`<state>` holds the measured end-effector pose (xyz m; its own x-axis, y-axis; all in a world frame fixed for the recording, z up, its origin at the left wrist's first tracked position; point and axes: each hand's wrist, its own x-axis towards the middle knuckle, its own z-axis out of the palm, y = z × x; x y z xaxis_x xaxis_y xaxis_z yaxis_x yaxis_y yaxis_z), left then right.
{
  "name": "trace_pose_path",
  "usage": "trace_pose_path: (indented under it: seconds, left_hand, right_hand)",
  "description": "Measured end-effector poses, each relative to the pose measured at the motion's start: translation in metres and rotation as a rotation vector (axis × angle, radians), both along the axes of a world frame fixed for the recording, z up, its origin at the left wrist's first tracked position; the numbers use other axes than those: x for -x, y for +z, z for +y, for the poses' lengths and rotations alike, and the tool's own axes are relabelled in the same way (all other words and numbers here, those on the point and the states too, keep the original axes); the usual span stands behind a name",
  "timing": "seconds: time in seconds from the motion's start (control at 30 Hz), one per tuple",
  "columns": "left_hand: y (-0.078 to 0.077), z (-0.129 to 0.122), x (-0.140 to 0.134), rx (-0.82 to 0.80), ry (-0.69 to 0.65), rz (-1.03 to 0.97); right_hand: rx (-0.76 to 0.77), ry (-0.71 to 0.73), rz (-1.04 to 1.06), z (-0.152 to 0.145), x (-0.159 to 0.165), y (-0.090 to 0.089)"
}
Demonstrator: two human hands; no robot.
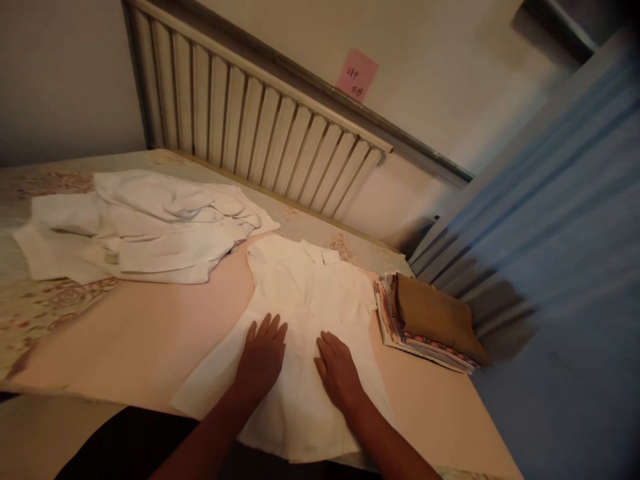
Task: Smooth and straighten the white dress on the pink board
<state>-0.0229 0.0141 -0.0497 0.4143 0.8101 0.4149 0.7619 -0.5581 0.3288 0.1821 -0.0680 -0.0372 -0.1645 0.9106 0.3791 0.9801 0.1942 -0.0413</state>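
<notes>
A white collared garment (300, 293), short-sleeved or sleeveless, lies spread out with its collar away from me and its hem at the table's front edge. My left hand (263, 353) rests flat on its left side, fingers apart. On the right half of the garment lies my right hand (337, 367), palm down, its fingers stretched out and close together. Neither hand grips the cloth. Beneath the garment is a pink cloth (150, 340) covering part of the table.
Several crumpled white garments (165, 227) lie at the back left. A stack of folded cloth (435, 320) with a brown piece on top stands right. Behind are a radiator (260, 127) and a pink note (357, 75) on the wall. A blue curtain (565, 267) hangs on the right.
</notes>
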Motion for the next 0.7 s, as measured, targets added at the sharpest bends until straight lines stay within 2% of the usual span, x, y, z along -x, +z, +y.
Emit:
trace_pose_path:
  seconds: [0.1,0.23,0.53,0.7]
  left_hand:
    - [-0.007,-0.002,0.004,-0.042,-0.002,0.091]
    - [-0.009,-0.001,0.005,-0.086,0.005,0.159]
    - [-0.005,0.002,0.005,-0.096,-0.005,0.182]
    - [-0.004,0.003,0.006,-0.098,0.000,0.264]
  right_hand:
    - [0.002,-0.007,-0.036,-0.024,-0.020,-0.010]
    - [0.003,-0.036,-0.024,-0.042,-0.042,-0.016]
    - [0.010,-0.038,0.085,-0.047,-0.048,-0.017]
    - [0.015,-0.031,0.136,-0.048,-0.050,-0.018]
